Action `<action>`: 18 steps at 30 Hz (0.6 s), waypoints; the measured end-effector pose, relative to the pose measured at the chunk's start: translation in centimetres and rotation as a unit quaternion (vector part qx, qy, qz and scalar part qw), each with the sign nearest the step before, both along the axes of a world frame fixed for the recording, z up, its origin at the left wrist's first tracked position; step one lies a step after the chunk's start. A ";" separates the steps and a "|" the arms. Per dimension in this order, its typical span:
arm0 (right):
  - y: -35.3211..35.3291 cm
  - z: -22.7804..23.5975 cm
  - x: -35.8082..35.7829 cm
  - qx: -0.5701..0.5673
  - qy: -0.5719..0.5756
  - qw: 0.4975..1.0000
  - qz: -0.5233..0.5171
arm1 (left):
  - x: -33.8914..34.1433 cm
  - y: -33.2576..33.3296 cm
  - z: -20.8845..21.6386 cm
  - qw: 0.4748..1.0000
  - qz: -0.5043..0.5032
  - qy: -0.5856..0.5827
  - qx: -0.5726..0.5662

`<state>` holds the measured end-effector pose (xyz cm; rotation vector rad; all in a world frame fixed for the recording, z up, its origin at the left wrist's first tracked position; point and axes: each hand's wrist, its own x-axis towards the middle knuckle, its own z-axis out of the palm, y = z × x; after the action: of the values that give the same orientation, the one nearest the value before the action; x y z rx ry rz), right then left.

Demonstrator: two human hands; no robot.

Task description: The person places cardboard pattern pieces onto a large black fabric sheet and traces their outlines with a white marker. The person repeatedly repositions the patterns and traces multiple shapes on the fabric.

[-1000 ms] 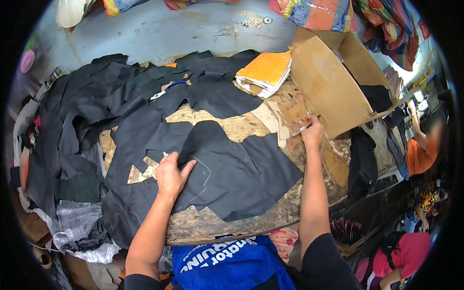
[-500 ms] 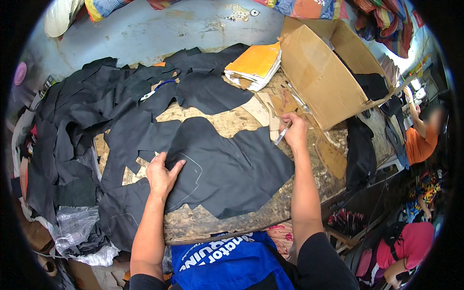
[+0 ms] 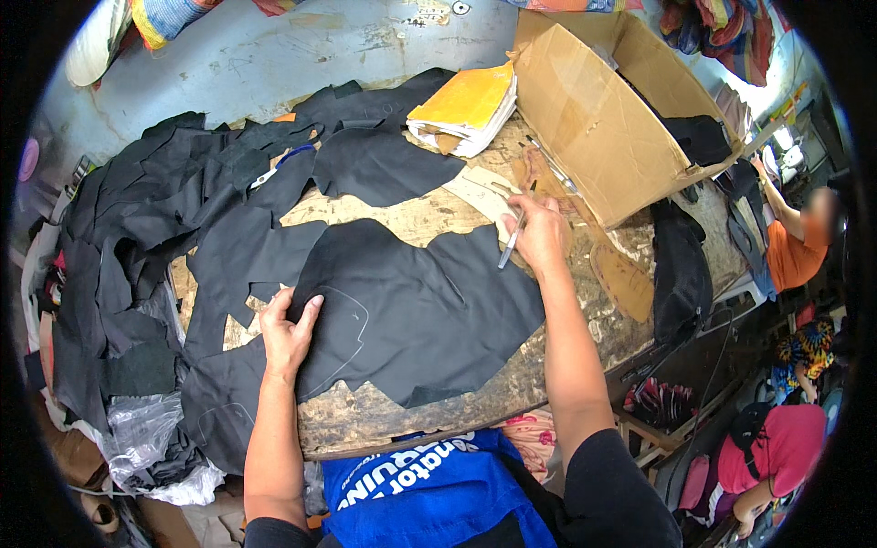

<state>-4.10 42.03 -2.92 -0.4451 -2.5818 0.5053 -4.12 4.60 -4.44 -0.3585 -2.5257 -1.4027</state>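
Note:
A wide piece of black leather [image 3: 420, 310] lies before me on the worn wooden table, with a pale curved outline drawn on its left part. At that piece's left edge is my left hand [image 3: 287, 336], thumb on top and the edge between thumb and fingers. My right hand [image 3: 543, 233] grips a silver pen [image 3: 512, 239], its tip pointing down near the leather's upper right edge. Close by the right fingers lie beige card templates [image 3: 481, 192]. More black leather pieces [image 3: 164, 201] are heaped to the left, and one near my left forearm also bears a drawn outline.
A large cardboard box [image 3: 598, 119] stands at the back right, next to a yellow-covered stack of paper [image 3: 466, 100]. Blue-handled scissors [image 3: 281, 167] rest on the leather heap. A black bag [image 3: 681, 269] is at the table's right side. Two people are farther right.
My right hand has shifted slightly up and left with the pen, nearer the card templates. The left hand keeps its place on the leather. The whole view has shifted a little.

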 end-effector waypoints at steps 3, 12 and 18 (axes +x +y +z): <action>0.1 -0.1 0.2 -0.003 -0.009 1.000 0.021 | -0.1 0.1 0.0 0.999 0.001 0.028 -0.042; 0.3 -0.8 -0.9 0.026 0.019 0.997 0.071 | -0.1 -0.3 -0.6 0.999 0.017 0.013 -0.030; -0.3 -1.1 -1.2 0.072 0.009 0.994 0.076 | -0.1 -0.5 -0.6 1.000 0.013 0.007 -0.005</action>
<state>-5.31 41.71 -4.07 -0.1950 -2.6260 0.3696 -4.20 4.14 -5.02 -0.3348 -2.5172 -1.3730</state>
